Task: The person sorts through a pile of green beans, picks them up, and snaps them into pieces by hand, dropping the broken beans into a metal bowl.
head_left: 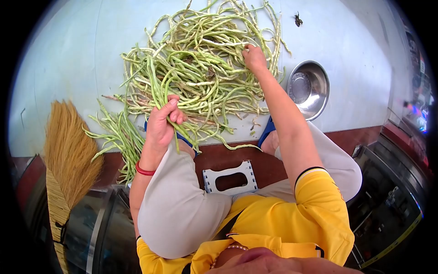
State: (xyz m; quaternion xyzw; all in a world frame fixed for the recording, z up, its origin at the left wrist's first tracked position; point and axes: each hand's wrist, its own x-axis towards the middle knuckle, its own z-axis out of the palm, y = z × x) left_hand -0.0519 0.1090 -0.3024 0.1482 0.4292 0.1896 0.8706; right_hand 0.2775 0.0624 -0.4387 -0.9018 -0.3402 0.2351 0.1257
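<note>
Left grip (163, 120); long beans (155, 86) inside

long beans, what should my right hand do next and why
Probably draw another bean from the loose pile and lay it with the bunch: your right hand is at the pile's right side, while your left hand has its grip around several beans.

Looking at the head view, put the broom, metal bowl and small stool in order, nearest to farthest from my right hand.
1. Metal bowl: just right of your right hand and lower in view.
2. Small stool: well below, between your legs.
3. Broom: far over on the left.
</note>
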